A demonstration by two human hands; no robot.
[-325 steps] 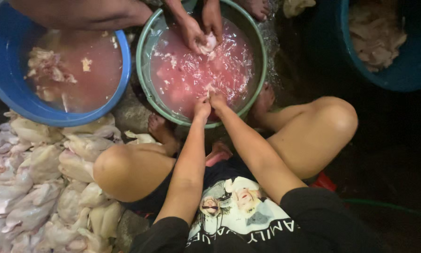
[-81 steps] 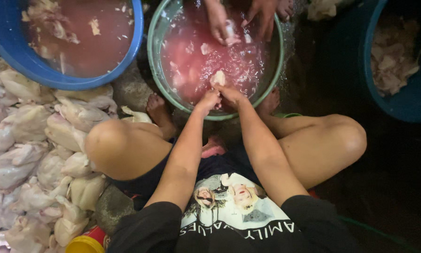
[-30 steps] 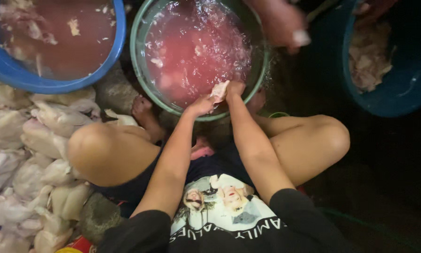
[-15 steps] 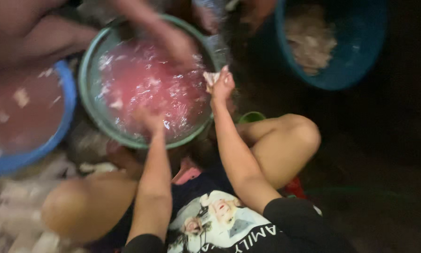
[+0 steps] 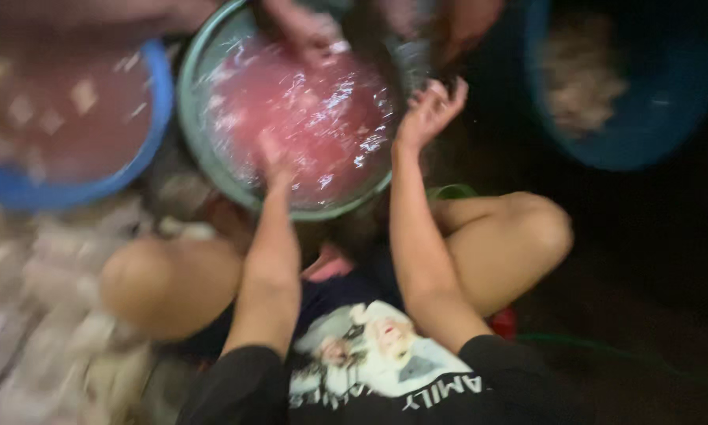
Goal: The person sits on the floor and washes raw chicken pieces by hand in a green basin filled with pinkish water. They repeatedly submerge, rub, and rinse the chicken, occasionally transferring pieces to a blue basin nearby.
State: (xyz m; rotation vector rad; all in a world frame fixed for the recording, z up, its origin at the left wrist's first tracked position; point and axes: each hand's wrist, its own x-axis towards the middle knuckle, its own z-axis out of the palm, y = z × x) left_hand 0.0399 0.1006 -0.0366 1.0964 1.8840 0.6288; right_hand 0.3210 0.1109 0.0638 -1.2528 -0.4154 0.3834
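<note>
Our left hand (image 5: 271,161) dips into the pink water of the green basin (image 5: 204,161), fingers blurred, so we can't tell if it's open or gripping anything. Our right hand (image 5: 431,110) is up beside the basin's right rim, fingers spread wide, nothing in it. Basin sits between our knees, approx. full of reddish-pink water w/ foam. Another person's hand (image 5: 307,31) works at its far edge. To the left, touching it, a blue tub (image 5: 145,145) w/ brownish water & pale bits. Upper right, well apart, a second blue tub (image 5: 645,134) holding pale pieces. Pale meat pieces (image 5: 47,315) lie piled on the floor by our left knee, v. blurred.
</note>
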